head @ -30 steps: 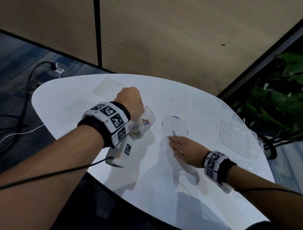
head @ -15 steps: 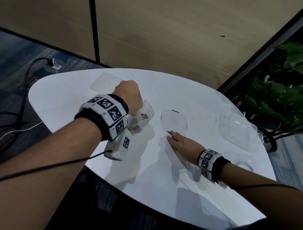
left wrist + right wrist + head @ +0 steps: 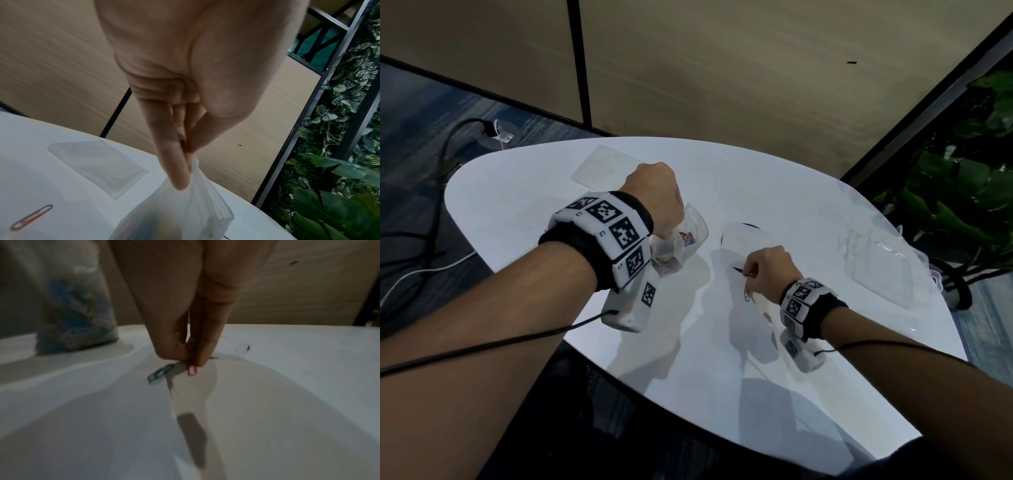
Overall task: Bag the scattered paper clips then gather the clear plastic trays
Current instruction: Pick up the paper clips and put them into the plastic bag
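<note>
My left hand (image 3: 655,200) pinches the gathered top of a clear plastic bag (image 3: 688,241) that holds coloured clips and stands on the white table; in the left wrist view the left hand (image 3: 188,156) grips the bag (image 3: 180,217) at its neck. My right hand (image 3: 753,274) hovers just above the table and pinches a red paper clip (image 3: 192,371). A teal clip (image 3: 159,375) sits right beside the right hand's fingertips; whether it is held I cannot tell. Another red clip (image 3: 30,217) lies loose on the table. A small clear tray (image 3: 743,236) lies just beyond the right hand.
A flat clear tray (image 3: 604,168) lies at the table's far left, and a larger clear tray (image 3: 887,270) near the right edge. The round white table (image 3: 722,370) ends close to me. Plants stand at the right, cables on the floor at the left.
My right hand lay with straight fingers on the table by the small tray; it has since drawn back, risen and curled its fingers round a clip. The left hand kept hold of the bag.
</note>
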Demonstrator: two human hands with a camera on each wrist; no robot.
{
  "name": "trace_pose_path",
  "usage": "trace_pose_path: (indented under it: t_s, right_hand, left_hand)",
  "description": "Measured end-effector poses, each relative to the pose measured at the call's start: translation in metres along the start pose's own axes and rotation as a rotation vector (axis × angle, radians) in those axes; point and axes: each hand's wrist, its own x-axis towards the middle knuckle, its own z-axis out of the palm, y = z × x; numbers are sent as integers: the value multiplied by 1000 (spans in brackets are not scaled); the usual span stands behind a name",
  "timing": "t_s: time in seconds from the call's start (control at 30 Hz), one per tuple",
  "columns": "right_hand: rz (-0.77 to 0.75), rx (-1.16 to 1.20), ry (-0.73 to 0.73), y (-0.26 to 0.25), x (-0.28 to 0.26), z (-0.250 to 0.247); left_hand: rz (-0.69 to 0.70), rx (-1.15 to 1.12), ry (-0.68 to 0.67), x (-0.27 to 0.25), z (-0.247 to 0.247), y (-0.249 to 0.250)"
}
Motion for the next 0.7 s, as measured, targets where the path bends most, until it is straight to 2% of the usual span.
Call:
trace_pose_path:
  t_s: [0.1, 0.17, 0.27, 0.37, 0.43, 0.47, 0.57, 0.7]
  right_hand:
    - [105, 62, -49, 1, 14, -9]
    - [159, 121, -25, 8, 21, -16]
    - [309, 332, 29, 16, 26, -32]
    - [378, 828, 86, 0, 28, -53]
    - [279, 1212, 64, -29, 24, -72]
    - [224, 1301, 40, -46, 21, -81]
    - [81, 1276, -26, -89, 11, -90]
    - [-54, 884, -51, -109, -2, -83]
  left_hand:
    - [5, 4, -10, 0, 1, 1]
    - [3, 2, -11, -1, 1, 2]
    - [8, 3, -9, -2, 2, 5]
    - [10, 3, -10, -4, 3, 8]
    - [7, 3, -11, -4, 3, 10]
    - [5, 1, -12, -5, 3, 10]
    - [7, -5, 1, -6, 4, 12]
    - [5, -29, 22, -8, 3, 11]
